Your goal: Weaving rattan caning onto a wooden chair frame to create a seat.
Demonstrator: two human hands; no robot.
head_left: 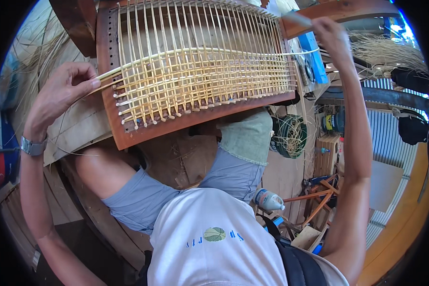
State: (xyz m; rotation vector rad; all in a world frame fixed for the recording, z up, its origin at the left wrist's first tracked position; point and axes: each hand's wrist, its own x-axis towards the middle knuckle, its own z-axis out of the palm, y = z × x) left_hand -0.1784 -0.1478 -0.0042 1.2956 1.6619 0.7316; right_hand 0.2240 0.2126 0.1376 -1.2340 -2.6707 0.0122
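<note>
A wooden frame (128,136) with a half-woven cane panel (176,81) lies in front of me. Long upright strands run to its far rail, and the near part is woven in a close grid. My left hand (64,90) is closed at the frame's left side, pinching a pale cane strand (110,73) between thumb and fingers. This strand bows across the uprights and comes out past the right rail, where its end curves. Above that end is my right hand (332,38), raised and blurred by motion. It grips a flat greyish blade-like tool (298,20), too smeared to name exactly.
Beside the frame's right edge lies a blue object (314,59). Loose cane strips (386,52) pile up at the far right. A round green container (289,137) holds cane scraps. Near my right side are a white bottle (269,199) and several wooden sticks (319,205).
</note>
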